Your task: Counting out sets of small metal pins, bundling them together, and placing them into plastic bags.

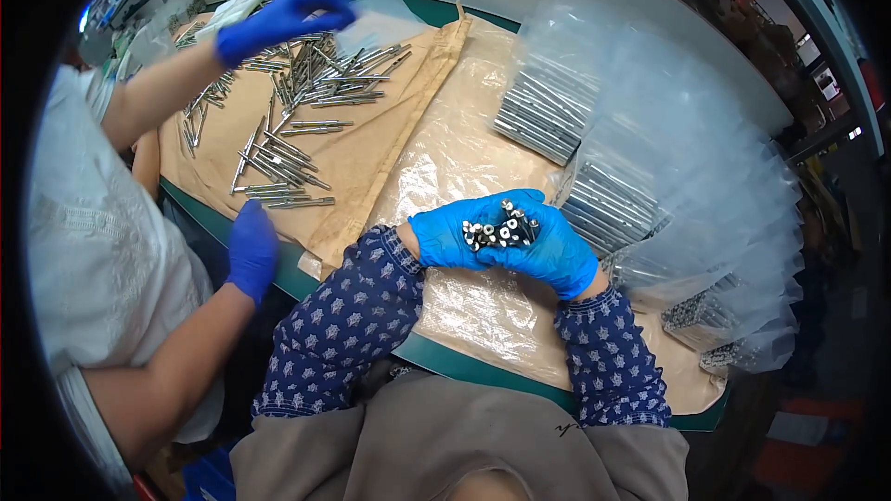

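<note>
Both my hands wear light blue gloves and meet in front of me above the plastic-covered table. Between them is a bundle of thin metal rods (pixel 502 234), its round ends facing up toward me. My left hand (pixel 452 234) wraps the bundle from the left. My right hand (pixel 557 246) closes round it from the right, fingers overlapping the left ones. Just beyond my right hand lie clear bags of similar rods, one bag (pixel 610 199) close to the knuckles and another bag (pixel 548 107) farther off. The rods' lower lengths are hidden by my gloves.
At the left a co-worker in dark blue gloves reaches one hand (pixel 283 23) over a loose heap of metal rods (pixel 325 74) on brown cloth (pixel 348 162). The other gloved hand (pixel 251 250) hangs by the table edge. More filled clear bags (pixel 701 311) line the right side.
</note>
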### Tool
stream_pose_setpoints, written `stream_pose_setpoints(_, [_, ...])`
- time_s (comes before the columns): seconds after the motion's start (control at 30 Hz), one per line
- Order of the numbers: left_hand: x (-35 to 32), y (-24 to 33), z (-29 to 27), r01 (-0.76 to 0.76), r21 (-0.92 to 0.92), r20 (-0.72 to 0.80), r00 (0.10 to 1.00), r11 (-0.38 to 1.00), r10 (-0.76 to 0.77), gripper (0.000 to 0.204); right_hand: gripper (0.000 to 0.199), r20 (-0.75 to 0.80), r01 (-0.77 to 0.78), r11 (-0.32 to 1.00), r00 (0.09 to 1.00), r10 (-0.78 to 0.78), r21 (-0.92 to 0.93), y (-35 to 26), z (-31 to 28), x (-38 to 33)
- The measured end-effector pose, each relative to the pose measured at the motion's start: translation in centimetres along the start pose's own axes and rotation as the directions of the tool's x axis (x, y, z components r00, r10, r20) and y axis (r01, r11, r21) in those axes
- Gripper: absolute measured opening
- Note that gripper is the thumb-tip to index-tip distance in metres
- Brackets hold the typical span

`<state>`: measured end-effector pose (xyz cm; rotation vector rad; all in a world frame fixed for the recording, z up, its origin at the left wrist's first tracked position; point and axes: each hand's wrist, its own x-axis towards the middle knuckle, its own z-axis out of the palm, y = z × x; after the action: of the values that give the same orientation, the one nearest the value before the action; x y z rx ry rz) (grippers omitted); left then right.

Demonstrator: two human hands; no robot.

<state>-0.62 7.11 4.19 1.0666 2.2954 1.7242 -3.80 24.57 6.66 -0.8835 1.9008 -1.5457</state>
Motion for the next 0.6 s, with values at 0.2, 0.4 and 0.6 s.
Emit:
stream_pose_setpoints(0.2, [0.1, 1.0, -0.5, 0.236, -0.298, 0.072, 0.972, 0.925, -0.225, 0.080, 0.036, 0.122, -0.070, 0.904, 0.992, 0.019, 0.422, 0.5, -0.6, -0.5])
stream_pose_setpoints(0.4, [0.1, 1.4, -0.6, 0.216, -0.411, 0.123, 0.976, 0.885, -0.181, 0.087, 0.030, 0.138, -0.136, 0.946, 0.985, 0.099, 0.293, 0.6, -0.4, -0.3])
stream_pose_setpoints(0.6, [-0.3, 1.3, -0.6, 0.366, -0.548, 0.234, 0.930, 0.752, -0.282, 0.089, 0.028, 0.134, -0.076, 0.927, 0.991, 0.028, 0.368, 1.4, -0.4, -0.3])
